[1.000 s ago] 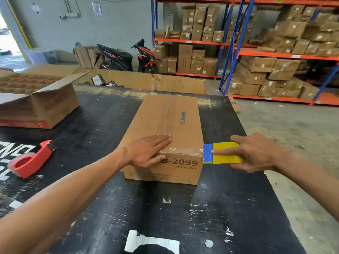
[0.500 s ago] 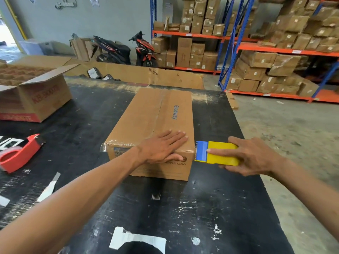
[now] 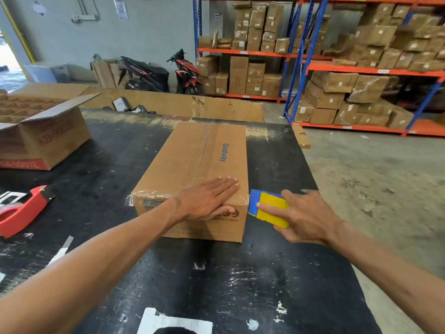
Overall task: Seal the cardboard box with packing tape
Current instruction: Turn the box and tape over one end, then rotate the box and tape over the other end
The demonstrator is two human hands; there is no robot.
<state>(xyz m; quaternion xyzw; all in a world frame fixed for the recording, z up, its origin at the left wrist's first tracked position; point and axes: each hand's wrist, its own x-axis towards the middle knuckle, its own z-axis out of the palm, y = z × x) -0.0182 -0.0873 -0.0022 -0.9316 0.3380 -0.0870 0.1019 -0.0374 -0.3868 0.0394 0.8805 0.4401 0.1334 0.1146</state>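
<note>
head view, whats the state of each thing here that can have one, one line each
sealed box: flaps closed, clear tape along top seam and over near edge
left hand: flat, pressing the near top of that box
right hand: gripping the tool
yellow and blue tape tool: held at the box's right near corner
red tape dispenser: lying unused on the table
far-left carton: flaps open

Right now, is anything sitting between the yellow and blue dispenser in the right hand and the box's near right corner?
Nothing visible. The right hand holds the tape dispenser with its blue end at the near right corner of the cardboard box. The left hand lies flat on the box top, left of that corner.
</note>
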